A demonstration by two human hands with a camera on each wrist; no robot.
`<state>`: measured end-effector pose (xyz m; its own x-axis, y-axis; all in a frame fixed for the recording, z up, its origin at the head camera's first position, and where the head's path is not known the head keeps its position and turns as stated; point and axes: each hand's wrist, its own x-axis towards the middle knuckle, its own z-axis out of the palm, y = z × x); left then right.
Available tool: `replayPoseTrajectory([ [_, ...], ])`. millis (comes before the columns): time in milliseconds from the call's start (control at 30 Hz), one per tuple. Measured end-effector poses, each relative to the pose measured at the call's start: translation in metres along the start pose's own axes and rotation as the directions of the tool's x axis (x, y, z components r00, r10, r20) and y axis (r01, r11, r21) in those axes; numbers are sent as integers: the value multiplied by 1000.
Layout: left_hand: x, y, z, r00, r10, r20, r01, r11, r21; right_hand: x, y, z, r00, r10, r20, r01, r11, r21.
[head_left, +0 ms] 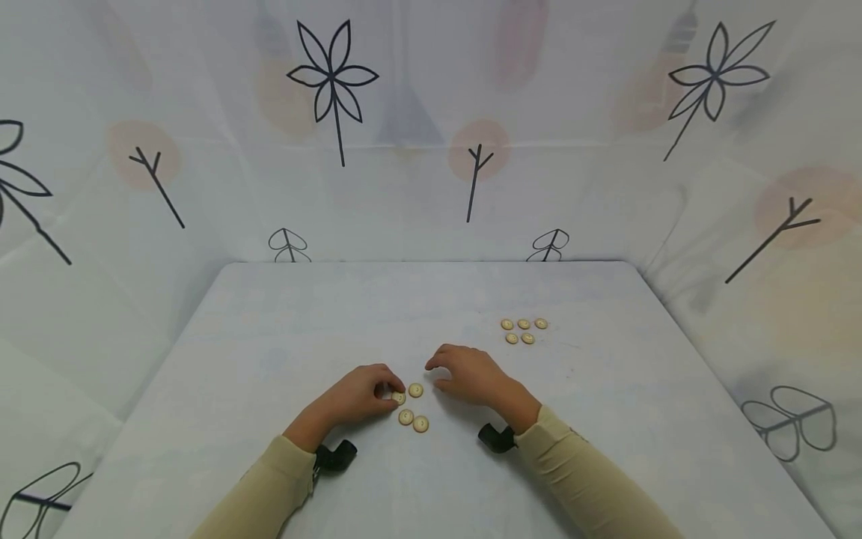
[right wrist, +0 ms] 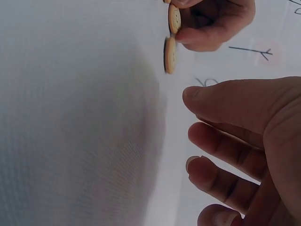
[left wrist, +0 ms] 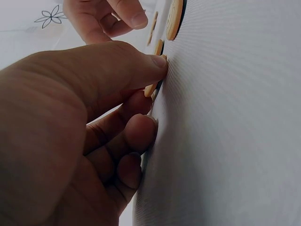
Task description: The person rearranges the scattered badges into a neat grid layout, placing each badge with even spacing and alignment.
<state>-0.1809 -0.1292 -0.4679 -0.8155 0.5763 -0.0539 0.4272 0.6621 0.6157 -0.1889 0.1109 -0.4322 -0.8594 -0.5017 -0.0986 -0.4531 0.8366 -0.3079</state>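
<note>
Pale yellow round button with a tan rim (head_left: 399, 398) sits just below the centre of the head view, pinched between the thumb and fingertips of the left hand (head_left: 364, 393); whether it is lifted off the surface I cannot tell. The right hand (head_left: 471, 374), right of centre, has its fingers loosely bent, with a moderate gap between thumb and forefinger. Around the pinched button lie three loose cream-coloured round buttons (head_left: 416, 390): one just beside it to the upper right, the other two slightly lower, next to each other. Below each hand, a black curved wrist device (head_left: 337, 457) shows at the cuff of a beige long sleeve (head_left: 269, 486), the sleeves running to the lower edge of the frame. Farther up and to the right, beyond the right hand, a separate group of five matching small round buttons (head_left: 524, 324) lies in two rows, three above and two below. All rest on a broad white tabletop (head_left: 303, 314). Behind it, across the upper frame and down both sides, hangs a white cloth backdrop (head_left: 404, 202) printed with black-outlined flowers, twigs and faint peach circles
</note>
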Motion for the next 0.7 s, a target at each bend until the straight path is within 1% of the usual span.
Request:
replayPoseTrajectory([
  [400, -1, 0, -1, 1000, 14, -5, -14, 1000, 19, 4, -10, 9, 999, -42, 23, 43, 999, -29],
  [700, -1, -1, 0, 999, 42, -15, -41, 999, 32, 6, -13, 14, 993, -117, 18, 117, 992, -47],
])
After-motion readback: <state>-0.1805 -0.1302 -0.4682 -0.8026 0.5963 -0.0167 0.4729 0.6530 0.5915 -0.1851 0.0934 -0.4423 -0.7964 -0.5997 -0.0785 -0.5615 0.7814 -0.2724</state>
